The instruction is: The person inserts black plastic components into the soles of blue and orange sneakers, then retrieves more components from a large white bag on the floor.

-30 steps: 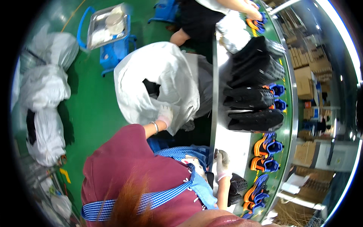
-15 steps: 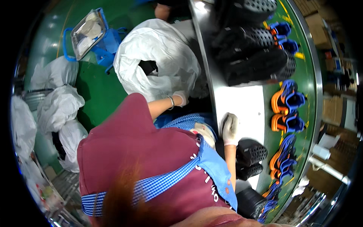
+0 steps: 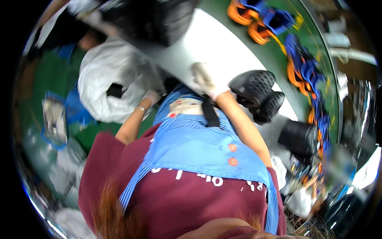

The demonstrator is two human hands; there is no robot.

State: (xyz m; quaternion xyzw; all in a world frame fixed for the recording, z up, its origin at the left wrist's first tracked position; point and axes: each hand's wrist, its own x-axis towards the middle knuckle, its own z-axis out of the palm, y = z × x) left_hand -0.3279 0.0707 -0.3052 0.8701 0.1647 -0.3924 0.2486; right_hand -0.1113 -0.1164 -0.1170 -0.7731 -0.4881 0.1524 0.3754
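Note:
My left hand (image 3: 152,96), in a white glove, is at the near right side of a large white sack (image 3: 95,67); its fingers are blurred. The sack's mouth is rolled back, with something black (image 3: 115,90) inside. My right hand (image 3: 207,80), also gloved, reaches over the edge of a pale metal table (image 3: 234,51), smeared by motion. A black strip (image 3: 209,113) lies against my apron just below it; I cannot tell whether the hand holds it. Right of that hand, black shoes with holes in the uppers (image 3: 254,89) sit on the table.
Stacked black shoes (image 3: 155,20) stand on the table's far end, blurred. Orange and blue shoes (image 3: 272,20) line the green strip beyond. Another black pile (image 3: 298,137) lies at the near right. A blue cart with a tray (image 3: 55,119) stands at left; a person (image 3: 63,28) is at the far left.
The view has swung, so the sack and table sit further left and tilted. My right hand has moved across the table edge. My left hand remains beside the sack.

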